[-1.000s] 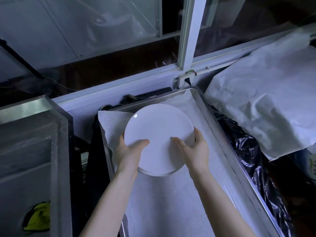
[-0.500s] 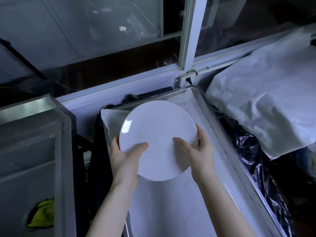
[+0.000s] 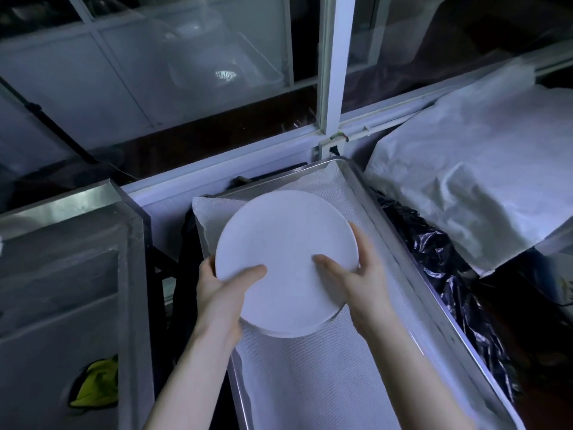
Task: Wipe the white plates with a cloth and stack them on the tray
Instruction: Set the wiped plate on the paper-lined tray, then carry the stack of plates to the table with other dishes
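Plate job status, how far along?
Done: the yellow cloth lies aside at lower left, so wiping this one looks finished. In hand: left hand and right hand grip a white plate above the lined tray. Left: setting it down; whether plates already lie under it is unclear.

our two bare forearms enter from the bottom edge and angle in toward each other. our left hand (image 3: pixel 221 293) grips the left edge of the plate (image 3: pixel 285 237). the left thumb (image 3: pixel 248 272) lies flat across the top face and points right, and the fingers are hidden beneath. our right hand (image 3: pixel 364 280) grips the right edge. the right thumb (image 3: pixel 328 264) lies on top and points left, one finger shows along the far rim, and the other fingers are out of sight below. both wrists look fairly straight. the two thumbs aim at each other, apart.
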A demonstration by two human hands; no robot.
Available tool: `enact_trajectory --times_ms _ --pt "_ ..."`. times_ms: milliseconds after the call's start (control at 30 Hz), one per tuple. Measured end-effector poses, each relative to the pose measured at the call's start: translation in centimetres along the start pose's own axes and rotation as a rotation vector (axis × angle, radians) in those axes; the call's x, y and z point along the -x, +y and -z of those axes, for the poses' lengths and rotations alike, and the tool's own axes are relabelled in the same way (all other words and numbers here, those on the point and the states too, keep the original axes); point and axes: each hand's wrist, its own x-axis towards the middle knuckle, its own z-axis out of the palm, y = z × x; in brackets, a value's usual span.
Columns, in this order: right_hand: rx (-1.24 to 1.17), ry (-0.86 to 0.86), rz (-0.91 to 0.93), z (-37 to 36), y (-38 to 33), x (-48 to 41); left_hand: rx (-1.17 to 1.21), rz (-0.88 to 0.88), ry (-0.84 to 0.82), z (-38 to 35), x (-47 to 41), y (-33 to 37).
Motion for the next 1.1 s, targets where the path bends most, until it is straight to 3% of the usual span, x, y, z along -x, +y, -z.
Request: enact_trajectory --times_ms 233,533,967,1100 --pt "-0.118 0.114 -0.097 3.1 0.6 6.7 -0.076 -0.02 -0.172 1.0 4.1 -0.5" --pt "-0.067 0.465 -0.083 6.3 1.8 24.0 -0.22 -0.024 -0.655 4.7 12.5 -4.6" --pt "-0.011 1.128 -0.037 11.9 4.1 55.4 -0.494 -0.042 -1.395 5.9 36.0 -13.5" --pt "-0.187 1.362 0.03 13.3 5.4 65.0 -0.588 -0.066 -1.63 6.0 45.2 -17.0"
